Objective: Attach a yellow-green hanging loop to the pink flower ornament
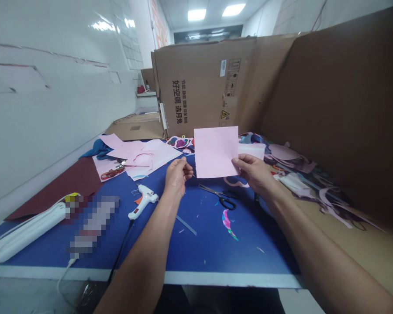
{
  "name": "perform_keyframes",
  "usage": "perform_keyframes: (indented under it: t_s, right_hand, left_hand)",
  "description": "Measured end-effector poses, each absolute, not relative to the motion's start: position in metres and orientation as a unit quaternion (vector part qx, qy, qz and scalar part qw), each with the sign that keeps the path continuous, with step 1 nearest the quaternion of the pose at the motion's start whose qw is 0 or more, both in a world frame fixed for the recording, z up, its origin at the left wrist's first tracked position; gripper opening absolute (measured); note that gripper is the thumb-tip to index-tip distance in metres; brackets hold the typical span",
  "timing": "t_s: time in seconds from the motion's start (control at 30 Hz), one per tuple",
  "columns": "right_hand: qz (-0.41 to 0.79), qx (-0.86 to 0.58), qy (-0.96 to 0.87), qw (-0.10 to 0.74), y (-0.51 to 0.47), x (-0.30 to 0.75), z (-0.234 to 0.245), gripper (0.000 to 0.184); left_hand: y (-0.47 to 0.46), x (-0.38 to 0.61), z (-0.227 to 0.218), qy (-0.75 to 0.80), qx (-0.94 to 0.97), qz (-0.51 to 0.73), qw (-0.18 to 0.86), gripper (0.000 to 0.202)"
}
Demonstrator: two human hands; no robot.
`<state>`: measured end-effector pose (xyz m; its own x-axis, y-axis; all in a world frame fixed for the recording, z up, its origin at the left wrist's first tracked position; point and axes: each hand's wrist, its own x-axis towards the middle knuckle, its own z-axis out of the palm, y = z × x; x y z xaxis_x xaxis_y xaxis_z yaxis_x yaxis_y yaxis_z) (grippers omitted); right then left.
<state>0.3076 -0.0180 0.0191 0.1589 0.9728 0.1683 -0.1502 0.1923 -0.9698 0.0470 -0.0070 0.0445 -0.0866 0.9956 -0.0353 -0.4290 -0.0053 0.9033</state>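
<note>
Above the blue table, my right hand (253, 171) pinches a square sheet of pink paper (216, 150) by its lower right corner. The sheet stands nearly upright, facing me. Just left of its lower left corner is my left hand (178, 174), its fingers curled closed; what they hold, if anything, cannot be made out. Black-handled scissors (221, 195) lie partly spread on the table beneath the sheet. Near them are a colourful curved scrap (229, 224) and a curved pink cutout (236, 182), the latter partly hidden by the paper and my right hand.
A white glue gun (144, 200) and a clear strip (186, 225) lie near my left forearm. Pink sheets (124, 148) pile up at the back left. A white power strip (29, 231) sits far left. Scraps (294, 183) line the right side, below tall cardboard (203, 87).
</note>
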Motion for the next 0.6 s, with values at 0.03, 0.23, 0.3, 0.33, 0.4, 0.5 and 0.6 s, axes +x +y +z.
perform_keyframes:
  t_s: [0.03,0.23,0.3,0.33,0.4,0.5,0.6]
  right_hand:
    - [0.453,-0.445,-0.465,0.617,-0.0177,0.3078,0.0187,0.036]
    - [0.449,-0.455,-0.468,0.610,-0.0187,0.3065,0.0220,0.038]
    - [0.446,-0.460,-0.468,0.608,-0.0196,0.3056,0.0238,0.038]
    - [0.444,-0.463,-0.469,0.608,-0.0199,0.3051,0.0245,0.039]
    - [0.440,-0.465,-0.469,0.608,-0.0206,0.3042,0.0255,0.039]
    - [0.446,-0.460,-0.463,0.612,-0.0214,0.3029,0.0265,0.039]
    - [0.461,-0.455,-0.448,0.616,-0.0217,0.3016,0.0274,0.038]
  left_hand:
    - [-0.0068,0.0470,0.0443,0.406,0.350,0.617,0.576,0.032]
    - [-0.0066,0.0485,0.0428,0.413,0.361,0.616,0.565,0.046]
    - [-0.0062,0.0488,0.0420,0.413,0.367,0.613,0.564,0.050]
    - [-0.0059,0.0488,0.0416,0.414,0.369,0.613,0.563,0.051]
    - [-0.0053,0.0486,0.0412,0.419,0.365,0.616,0.559,0.050]
    - [-0.0045,0.0483,0.0415,0.430,0.354,0.617,0.556,0.035]
    - [-0.0043,0.0484,0.0420,0.431,0.347,0.616,0.561,0.015]
